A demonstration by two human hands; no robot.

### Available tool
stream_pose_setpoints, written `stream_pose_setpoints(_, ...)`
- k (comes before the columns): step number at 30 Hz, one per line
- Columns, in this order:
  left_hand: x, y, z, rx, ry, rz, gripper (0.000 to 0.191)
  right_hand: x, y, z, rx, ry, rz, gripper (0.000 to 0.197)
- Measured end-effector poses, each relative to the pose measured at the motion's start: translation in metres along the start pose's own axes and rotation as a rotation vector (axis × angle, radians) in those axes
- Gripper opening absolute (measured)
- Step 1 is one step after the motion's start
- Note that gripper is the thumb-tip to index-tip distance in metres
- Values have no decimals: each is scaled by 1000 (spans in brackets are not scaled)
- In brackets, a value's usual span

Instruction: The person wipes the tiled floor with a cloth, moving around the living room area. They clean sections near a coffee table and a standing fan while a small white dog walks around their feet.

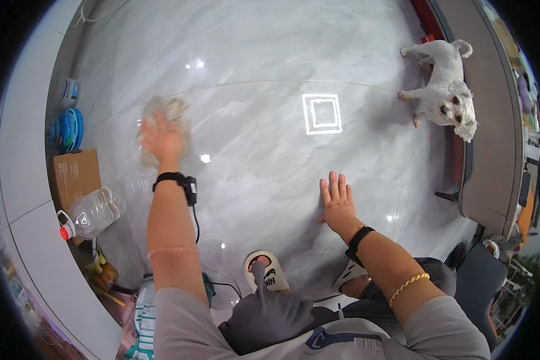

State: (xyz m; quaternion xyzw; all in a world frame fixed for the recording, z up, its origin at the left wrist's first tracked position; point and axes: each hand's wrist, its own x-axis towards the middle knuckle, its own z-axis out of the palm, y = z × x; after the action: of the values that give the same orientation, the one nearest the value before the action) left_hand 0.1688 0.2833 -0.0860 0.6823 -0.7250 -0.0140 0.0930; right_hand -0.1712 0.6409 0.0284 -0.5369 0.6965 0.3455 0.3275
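A beige cloth (180,108), smeared by motion, lies on the glossy grey marble-look tile floor (252,180). My left hand (163,139) presses down on it with the arm stretched forward; the blur hides how the fingers grip. On that wrist is a black strap with a small box and a cable. My right hand (339,202) holds nothing. Its fingers are spread, palm down, and its shadow falls on the tiles; whether the palm bears on the floor I cannot tell. Ahead of it, a square light reflection shows on the floor.
A white dog (441,85) stands at the right, beside a grey-brown furniture panel (488,112). Along the left cabinet (27,126) are a blue plastic object (72,129), a cardboard box (76,173) and a clear bottle (98,211) with a red cap. My slipper (265,270) is below.
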Motion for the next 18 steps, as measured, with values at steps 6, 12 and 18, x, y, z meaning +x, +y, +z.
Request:
stream_pose_setpoints(6, -65, 197, -2, -223, -201, 615, 65, -3, 3, -5, 24, -32, -17, 128)
stream_pose_setpoints(12, -204, 300, -43, -551, -554, 1108, 54, -4, 5, 0, 34, -17, 9, 129)
stream_pose_setpoints(18, -197, 212, -47, -505, -468, 951, 61, -9, 10, 2, -2, 42, -42, 119)
